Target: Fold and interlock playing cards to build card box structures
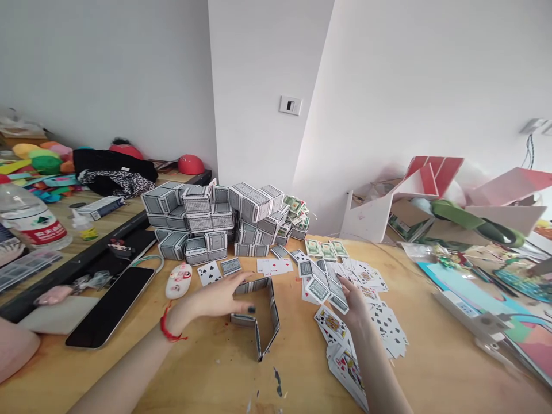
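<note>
My left hand, with a red string bracelet at the wrist, is at the left side of an upright frame of joined playing cards. Its fingers are apart, with the thumb over the frame's inside. To the right, my right hand has its fingers at a joined piece of grey-backed cards, tilted above the loose cards. Behind both hands stands a stacked structure of folded card blocks. Face-up cards lie spread to the right and beneath my right forearm.
A white mouse and a black phone lie at the left. A plastic bottle stands farther left. Green card packs sit at the back. A power strip and an open white box are at the right.
</note>
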`<state>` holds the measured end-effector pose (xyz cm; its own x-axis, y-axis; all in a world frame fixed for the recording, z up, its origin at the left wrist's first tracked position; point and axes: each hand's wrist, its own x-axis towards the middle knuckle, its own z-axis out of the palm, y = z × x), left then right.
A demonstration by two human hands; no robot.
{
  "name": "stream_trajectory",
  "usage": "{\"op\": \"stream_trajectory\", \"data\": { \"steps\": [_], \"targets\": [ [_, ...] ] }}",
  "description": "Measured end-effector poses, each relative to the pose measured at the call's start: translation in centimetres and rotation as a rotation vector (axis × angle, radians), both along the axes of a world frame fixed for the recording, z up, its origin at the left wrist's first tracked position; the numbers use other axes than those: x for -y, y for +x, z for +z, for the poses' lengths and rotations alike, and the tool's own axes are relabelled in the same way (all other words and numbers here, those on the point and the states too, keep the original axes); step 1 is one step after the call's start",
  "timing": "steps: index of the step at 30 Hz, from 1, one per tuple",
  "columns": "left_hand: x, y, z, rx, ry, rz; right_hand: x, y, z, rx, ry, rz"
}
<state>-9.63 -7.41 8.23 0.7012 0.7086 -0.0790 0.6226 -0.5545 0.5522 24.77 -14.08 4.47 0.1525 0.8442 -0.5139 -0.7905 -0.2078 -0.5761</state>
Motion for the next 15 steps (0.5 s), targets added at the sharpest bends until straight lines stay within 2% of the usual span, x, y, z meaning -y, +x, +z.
{"op": "stream_trajectory", "data": {
  "steps": [2,4,6,9,13,15],
  "targets": [
    [0.9,-1.0,0.3,-0.029,0.023,-0.095,0.1,0.3,0.0,0.019,-0.004,0.003],
    [1.8,-1.3,0.5,-0.089,0.137,-0.12,0.2,0.5,-0.1,0.038,-0.001,0.017],
    [2.2,-0.7,0.6,-0.138,0.242,-0.142,0.2,0.5,-0.2,0.046,0.001,0.027],
    [2.0,1.3,0.9,-0.179,0.336,-0.216,0.0,0.1,-0.2,0.036,0.008,0.039],
    [0.6,4.3,1.3,-0.257,0.237,-0.344,0.2,-0.3,0.0,0.016,0.027,0.053],
    [0.0,5.4,1.3,-0.277,0.195,-0.358,0.5,-0.3,0.2,0.019,0.024,0.038]
  ]
}}
